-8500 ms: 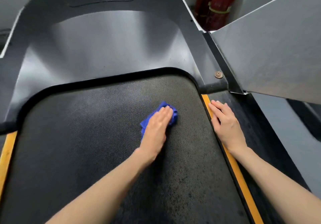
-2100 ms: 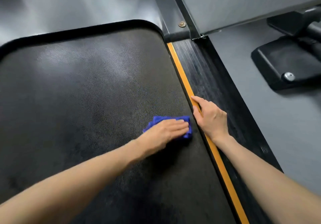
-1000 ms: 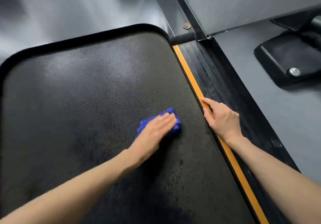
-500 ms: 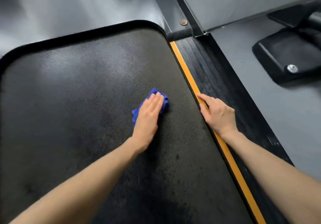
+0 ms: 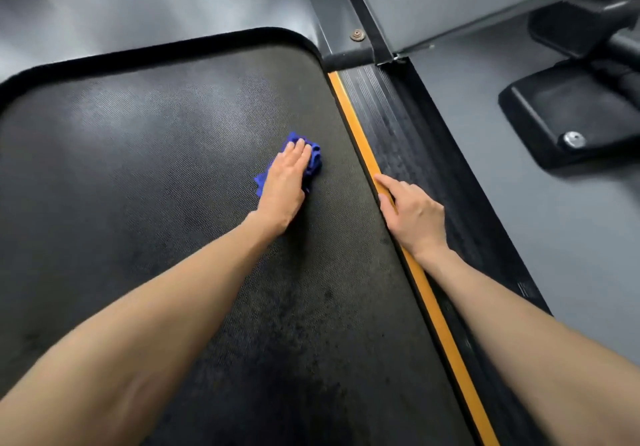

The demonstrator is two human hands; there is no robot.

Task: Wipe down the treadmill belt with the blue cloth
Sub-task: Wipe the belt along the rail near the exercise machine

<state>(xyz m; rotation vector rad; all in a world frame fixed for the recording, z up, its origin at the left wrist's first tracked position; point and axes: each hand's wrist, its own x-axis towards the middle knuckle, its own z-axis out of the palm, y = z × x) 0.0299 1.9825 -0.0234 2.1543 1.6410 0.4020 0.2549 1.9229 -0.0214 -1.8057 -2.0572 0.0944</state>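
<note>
One blue cloth (image 5: 314, 155) under flat left hand (image 5: 282, 186); right hand (image 5: 414, 215) flat on orange strip (image 5: 353, 113).

Blue cloth (image 5: 314, 159) mostly beneath left hand (image 5: 282, 186)

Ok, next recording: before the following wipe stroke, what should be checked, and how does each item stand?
1. Left hand flat on the blue cloth, fingers straight: ok.
2. Blue cloth pressed against the treadmill belt: ok.
3. Right hand braced on the orange strip, beside the wiping path: ok.
4. Near end of the belt free of marks: not ok, dark specks show beside the left forearm.
5. Belt stationary: cannot tell.
6. Cloth underside clean enough: cannot tell, hidden.
</note>
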